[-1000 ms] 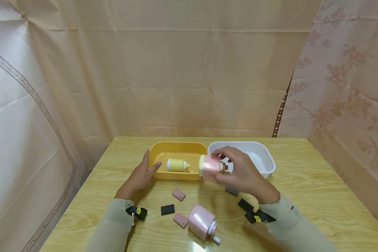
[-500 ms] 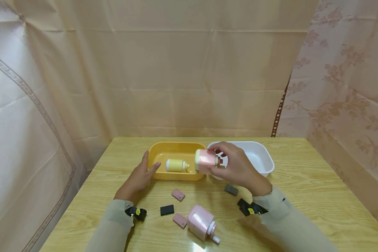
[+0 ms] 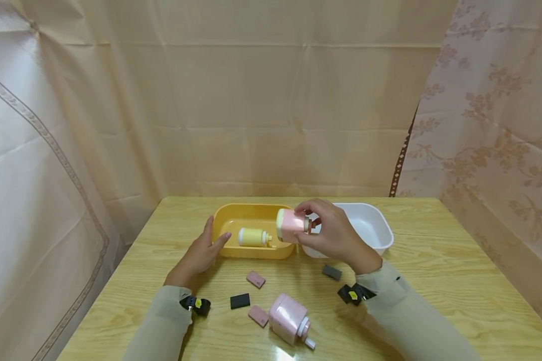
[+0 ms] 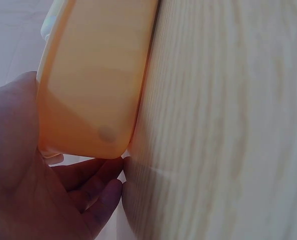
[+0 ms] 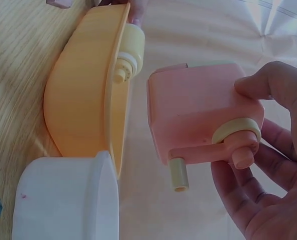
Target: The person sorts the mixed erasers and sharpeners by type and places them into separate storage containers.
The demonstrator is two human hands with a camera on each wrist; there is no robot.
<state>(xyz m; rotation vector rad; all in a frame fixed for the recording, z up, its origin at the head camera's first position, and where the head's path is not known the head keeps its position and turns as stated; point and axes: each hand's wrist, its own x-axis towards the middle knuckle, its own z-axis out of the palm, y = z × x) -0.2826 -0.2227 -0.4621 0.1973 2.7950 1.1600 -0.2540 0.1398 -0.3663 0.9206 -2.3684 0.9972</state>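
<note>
My right hand (image 3: 331, 230) holds a pink hand-crank pencil sharpener (image 3: 290, 225) between thumb and fingers, above the right end of a yellow tray (image 3: 253, 253). In the right wrist view the sharpener's crank (image 5: 198, 151) faces the hand, and its pale knob (image 5: 178, 175) hangs down. My left hand (image 3: 200, 250) grips the tray's left end, thumb at the rim; in the left wrist view its fingers (image 4: 106, 200) lie against the outer wall near the table. A yellow crank sharpener (image 3: 253, 237) lies on its side in the tray.
A white tray (image 3: 375, 225) stands right of the yellow one, partly behind the right hand. Nearer lie a larger pink crank sharpener (image 3: 289, 318), two small pink blocks (image 3: 255, 279), a black block (image 3: 240, 301) and a dark grey block (image 3: 331, 272). Curtains surround the table (image 3: 131, 311).
My right hand has carried the pink sharpener left and slightly away from me, from between the trays to over the yellow tray's right end. The left hand keeps its grip.
</note>
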